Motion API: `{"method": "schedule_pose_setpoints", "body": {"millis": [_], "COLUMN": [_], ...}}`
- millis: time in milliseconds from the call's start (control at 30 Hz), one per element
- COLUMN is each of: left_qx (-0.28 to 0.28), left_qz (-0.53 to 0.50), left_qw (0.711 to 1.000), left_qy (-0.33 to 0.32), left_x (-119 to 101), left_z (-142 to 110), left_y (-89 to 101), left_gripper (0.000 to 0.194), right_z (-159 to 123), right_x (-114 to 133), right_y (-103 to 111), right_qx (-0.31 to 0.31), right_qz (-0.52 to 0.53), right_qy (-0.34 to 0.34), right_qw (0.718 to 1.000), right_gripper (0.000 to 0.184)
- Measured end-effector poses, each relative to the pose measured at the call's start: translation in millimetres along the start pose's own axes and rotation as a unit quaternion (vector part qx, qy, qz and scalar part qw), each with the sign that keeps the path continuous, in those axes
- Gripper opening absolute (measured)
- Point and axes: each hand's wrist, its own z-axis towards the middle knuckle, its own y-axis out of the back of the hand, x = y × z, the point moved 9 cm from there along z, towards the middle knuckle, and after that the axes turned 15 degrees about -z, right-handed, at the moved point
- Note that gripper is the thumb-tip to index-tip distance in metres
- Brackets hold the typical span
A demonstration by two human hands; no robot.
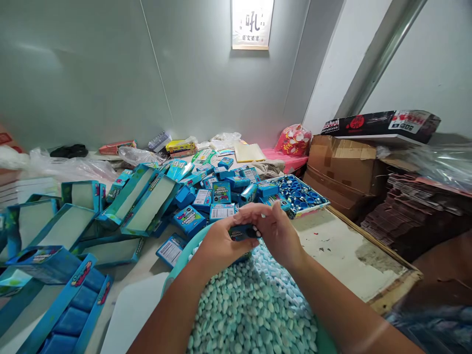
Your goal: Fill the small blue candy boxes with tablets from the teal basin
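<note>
Over a green tub (pixel 176 273) heaped with pale green and white candies (pixel 254 305), my left hand (pixel 221 241) grips a small blue candy box (pixel 241 232). A dark round hole shows at the right end of that box. My right hand (pixel 278 233) is cupped against this end, its fingers curled round a few candies, some of them at the hole. Part of the box is hidden by the fingers. Just beyond the tub lies a pile of similar small blue boxes (pixel 190 220).
Long blue display trays (pixel 149 204) are heaped at the left. A shallow box of shiny blue caps (pixel 300 192) stands at the back right, beside a wood-edged board (pixel 342 246). Brown cartons (pixel 339 167) and stacked flat cardboard (pixel 409 211) occupy the far right.
</note>
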Motion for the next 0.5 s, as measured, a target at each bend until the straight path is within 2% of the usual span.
{"method": "schedule_pose_setpoints", "body": {"millis": [267,400,500], "left_qx": [0.008,-0.009,-0.003], "left_qz": [-0.013,-0.019,-0.034], "left_qw": [1.000,0.999,0.999], "left_qy": [0.009,0.024,0.008], "left_x": [-5.7,-1.4,-3.7], "left_z": [0.0,-0.1,-0.5], "left_y": [-3.6,-0.7,-1.2], "left_gripper": [0.043,0.047,0.043], "right_z": [-3.9,-2.9,-3.5], "right_x": [8.1,6.0,6.5], "right_y": [-0.5,3.8,3.7], "right_qx": [0.024,0.009,0.010], "right_qz": [-0.108,-0.116,-0.124], "right_qy": [0.068,0.073,0.073], "right_qw": [0.992,0.990,0.990], "right_gripper": [0.060,0.065,0.070]}}
